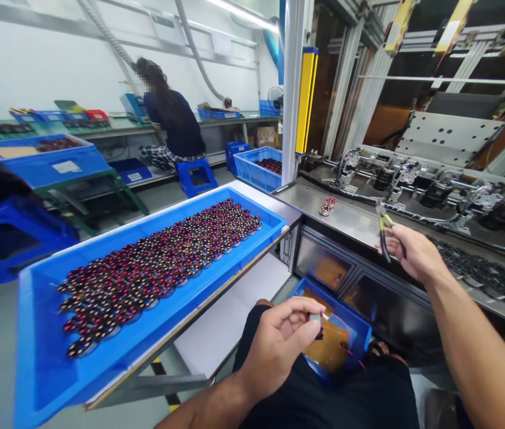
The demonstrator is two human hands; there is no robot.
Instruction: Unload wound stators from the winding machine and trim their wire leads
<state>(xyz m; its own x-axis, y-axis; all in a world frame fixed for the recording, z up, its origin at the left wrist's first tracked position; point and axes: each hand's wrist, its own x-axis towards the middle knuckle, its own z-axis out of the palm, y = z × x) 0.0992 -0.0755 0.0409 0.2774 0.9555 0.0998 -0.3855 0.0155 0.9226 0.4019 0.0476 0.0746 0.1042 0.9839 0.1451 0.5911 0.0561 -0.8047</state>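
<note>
1. Head view: the left hand (pixel 279 342) holds a small grey wound coil part (pixel 315 325) pinched in its grip above the lap; thin red wires trail from it.
2. The right hand (pixel 413 253) is closed around yellow-handled black pliers (pixel 385 232) above the steel machine bench (pixel 351 217).
3. Progress, as I judge it: the long blue plastic tray (pixel 38 357) is full of dark red-wound coils (pixel 158 271); two coils (pixel 326 205) lie on the bench.
4. No writing is legible.
</note>
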